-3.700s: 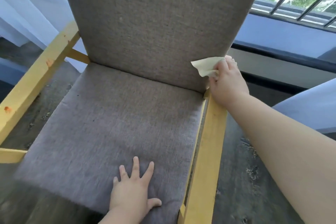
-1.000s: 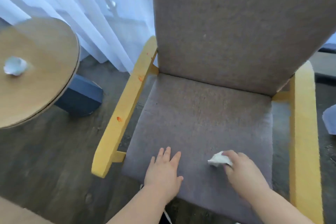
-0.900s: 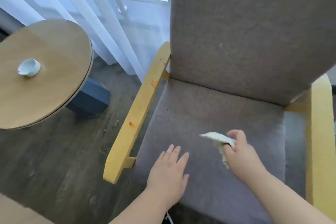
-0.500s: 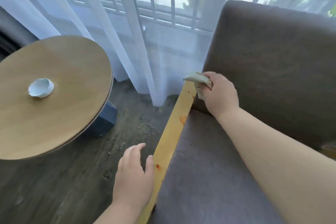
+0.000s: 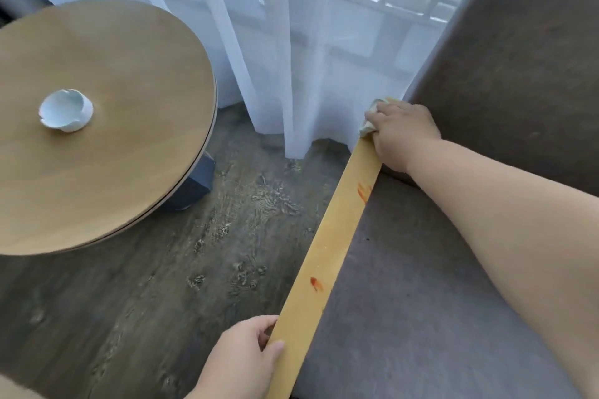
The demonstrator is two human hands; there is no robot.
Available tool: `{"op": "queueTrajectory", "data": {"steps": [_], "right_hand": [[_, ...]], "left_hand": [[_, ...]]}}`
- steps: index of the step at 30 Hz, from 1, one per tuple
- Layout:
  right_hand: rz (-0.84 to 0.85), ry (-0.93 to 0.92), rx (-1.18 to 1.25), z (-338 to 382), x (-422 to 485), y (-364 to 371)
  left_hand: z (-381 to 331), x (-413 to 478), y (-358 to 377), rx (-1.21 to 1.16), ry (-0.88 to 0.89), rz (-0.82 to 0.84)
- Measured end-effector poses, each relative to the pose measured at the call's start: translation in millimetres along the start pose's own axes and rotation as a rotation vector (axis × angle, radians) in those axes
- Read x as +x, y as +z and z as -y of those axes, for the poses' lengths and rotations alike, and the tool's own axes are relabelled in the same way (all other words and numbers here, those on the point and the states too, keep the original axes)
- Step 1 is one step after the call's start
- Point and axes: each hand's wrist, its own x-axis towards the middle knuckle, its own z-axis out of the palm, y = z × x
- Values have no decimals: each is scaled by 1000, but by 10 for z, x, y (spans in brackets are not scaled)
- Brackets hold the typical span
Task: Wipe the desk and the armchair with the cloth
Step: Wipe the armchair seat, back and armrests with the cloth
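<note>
Yellow armrest (image 5: 337, 236) of the armchair (image 5: 421, 301): long axis runs from its near end, gripped by the left hand (image 5: 246, 363), to its far end at the backrest (image 5: 518, 74), where the right hand (image 5: 400, 133) clutches the cloth (image 5: 369, 120) against the wood; orange stains (image 5: 363, 191) lie between them, the farther one near the cloth.

table (image 5: 129, 146) left of armchair (image 5: 421, 285), dish (image 5: 66, 110) on table
</note>
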Motion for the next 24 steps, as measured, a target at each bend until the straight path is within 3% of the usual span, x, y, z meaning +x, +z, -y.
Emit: {"op": "queueTrajectory", "data": {"steps": [4,13,21,24], "right_hand": [[21,72,239,86,-148,17],[-47,-115,607,572,-1272,651],[-50,-247,670,1152,-2201,819],[-9,-174,982,1095,-2229,645]], "left_hand": [[56,22,46,-33,3,-4],[68,27,140,-56,-31,-49],[78,28,191,-60,-66,-107],[121,-22,278,-67,-114,-187]]}}
